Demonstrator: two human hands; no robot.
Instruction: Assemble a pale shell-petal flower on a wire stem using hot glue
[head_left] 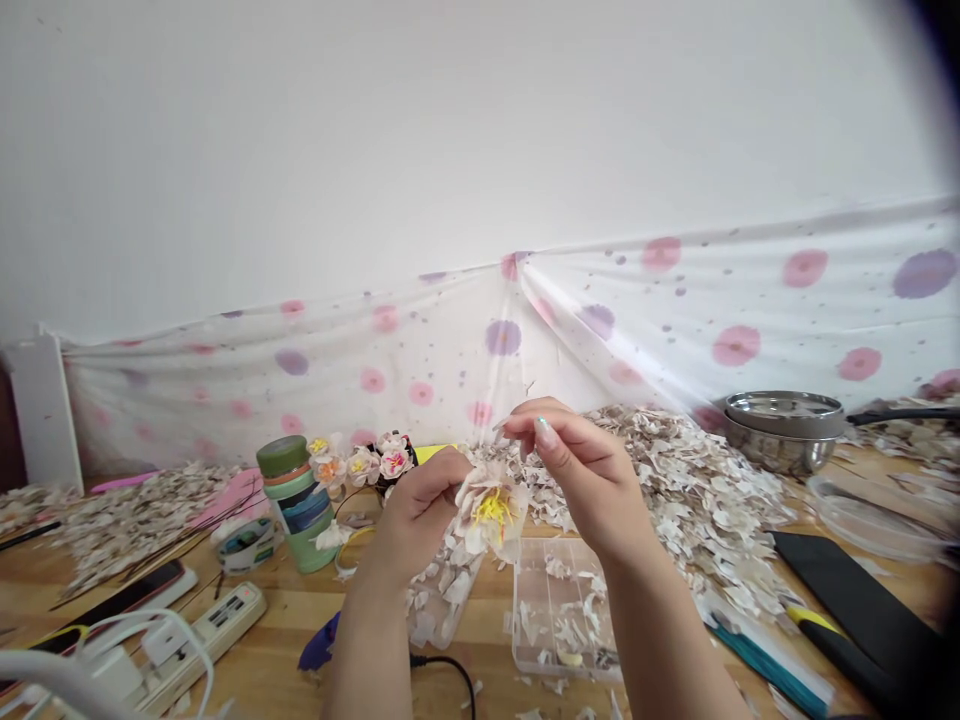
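Observation:
My left hand is closed round the base of a handmade flower with pale petals and a yellow centre, holding it up over the wooden table. My right hand is raised just above and to the right of the flower, its fingers pinched together at the tips; what they pinch is too small to make out. Below both hands lies a clear plastic compartment box with petal scraps in it.
Heaps of pale petal pieces cover the table at right and left. A green bottle, finished small flowers, a tape roll, a power strip, a phone, stacked steel bowls and a black pouch stand around.

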